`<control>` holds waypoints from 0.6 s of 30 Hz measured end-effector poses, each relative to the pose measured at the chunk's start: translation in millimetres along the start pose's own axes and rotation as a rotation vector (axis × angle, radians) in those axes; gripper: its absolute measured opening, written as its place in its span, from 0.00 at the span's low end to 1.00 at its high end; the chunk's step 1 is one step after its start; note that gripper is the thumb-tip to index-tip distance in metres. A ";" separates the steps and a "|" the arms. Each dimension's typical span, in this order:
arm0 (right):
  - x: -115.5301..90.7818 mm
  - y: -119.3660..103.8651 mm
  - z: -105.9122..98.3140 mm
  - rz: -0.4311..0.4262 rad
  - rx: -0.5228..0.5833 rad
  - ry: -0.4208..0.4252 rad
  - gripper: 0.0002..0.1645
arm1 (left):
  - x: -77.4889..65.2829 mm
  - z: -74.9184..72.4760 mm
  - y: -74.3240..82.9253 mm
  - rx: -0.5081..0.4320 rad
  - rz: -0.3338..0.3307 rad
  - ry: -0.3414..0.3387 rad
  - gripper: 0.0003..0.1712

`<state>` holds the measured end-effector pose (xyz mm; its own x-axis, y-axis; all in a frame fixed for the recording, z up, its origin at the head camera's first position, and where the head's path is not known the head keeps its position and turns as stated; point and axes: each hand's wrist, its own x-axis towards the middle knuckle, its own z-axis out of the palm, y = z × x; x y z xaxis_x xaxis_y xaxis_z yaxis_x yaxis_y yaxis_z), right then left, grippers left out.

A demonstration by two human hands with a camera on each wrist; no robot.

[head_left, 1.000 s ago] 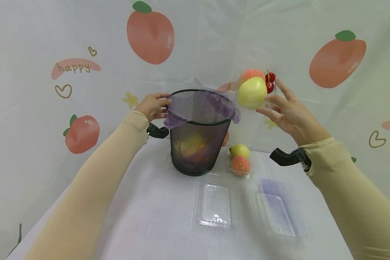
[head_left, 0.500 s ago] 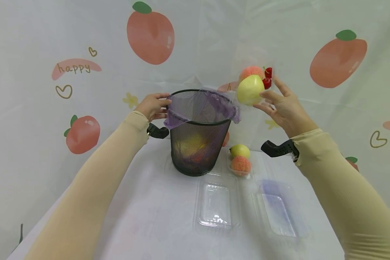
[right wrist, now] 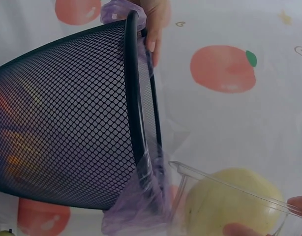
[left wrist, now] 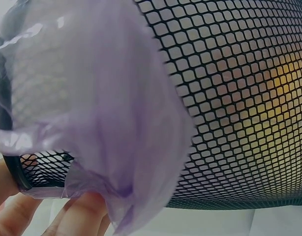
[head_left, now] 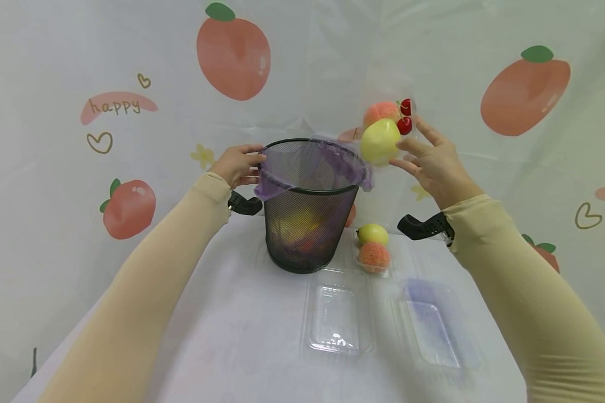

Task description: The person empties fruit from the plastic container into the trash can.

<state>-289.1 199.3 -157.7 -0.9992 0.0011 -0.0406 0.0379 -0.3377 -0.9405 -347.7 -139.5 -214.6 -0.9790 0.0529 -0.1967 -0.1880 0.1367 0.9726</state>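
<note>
My left hand (head_left: 235, 165) grips the left rim of a black wire-mesh wastebasket (head_left: 310, 215), lined with a thin purple plastic bag (left wrist: 134, 113) folded over its rim. Yellow and reddish things show through the mesh low inside. My right hand (head_left: 436, 168) holds up a clear plastic container (right wrist: 210, 176) at the wastebasket's right rim. In it are a yellow-green fruit (head_left: 380, 143) like a pear, a pinkish-orange peach-like fruit (head_left: 381, 113) and two red cherries (head_left: 404, 126). The right fingers lie along the container's right side, the thumb tip near the yellow-green fruit.
Another clear container (head_left: 357, 263) behind, right of the wastebasket, holds a yellow-green fruit (head_left: 372, 234) and an orange round fruit (head_left: 374, 257). Two clear trays (head_left: 335, 319) lie on the white table (head_left: 232, 341), the right one (head_left: 433, 330) with a purple tint. A fruit-printed cloth hangs close behind.
My right hand has moved left with the container of fruit, bringing it up to the wastebasket's right rim. My left hand has stayed at the rim.
</note>
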 end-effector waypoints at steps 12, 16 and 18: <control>1.4 2.0 6.2 -0.047 -0.053 0.009 0.47 | -2.1 0.3 0.7 -0.007 0.001 -0.007 0.31; 2.2 2.5 7.4 -0.060 -0.074 0.011 0.46 | -1.6 -0.1 0.6 -0.013 -0.005 -0.006 0.31; 2.6 2.4 8.1 -0.065 -0.083 0.011 0.46 | -0.7 -0.3 0.4 -0.012 -0.006 -0.004 0.31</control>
<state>-291.8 190.9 -157.3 -0.9994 0.0306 0.0180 -0.0253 -0.2571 -0.9661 -347.1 -139.8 -214.0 -0.9775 0.0565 -0.2032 -0.1950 0.1250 0.9728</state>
